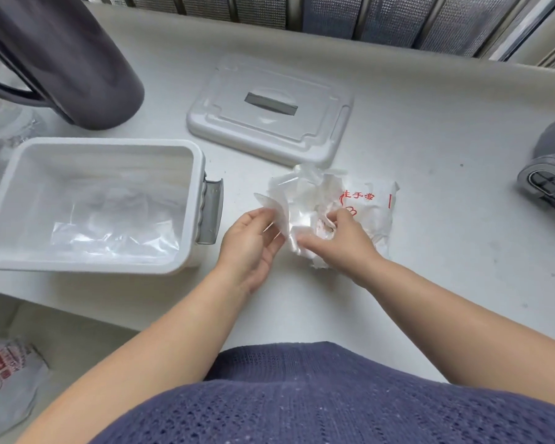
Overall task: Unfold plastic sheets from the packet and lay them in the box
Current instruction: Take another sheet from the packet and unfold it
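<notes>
Left hand (pixel 253 243) and right hand (pixel 338 243) are both pinching a crumpled plastic sheet (pixel 290 209) at the packet (pixel 374 208)'s left end, middle of the counter (pixel 446 225). Box (pixel 202 168) is sitting open by the left edge, a strip of counter showing between it and the left hand.

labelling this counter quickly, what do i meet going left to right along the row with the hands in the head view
box → left hand → plastic sheet → right hand → packet → purple-grey appliance

Crumpled packet (pixel 370 203) — sheets (pixel 109 232) in white box (pixel 199 161).
</notes>
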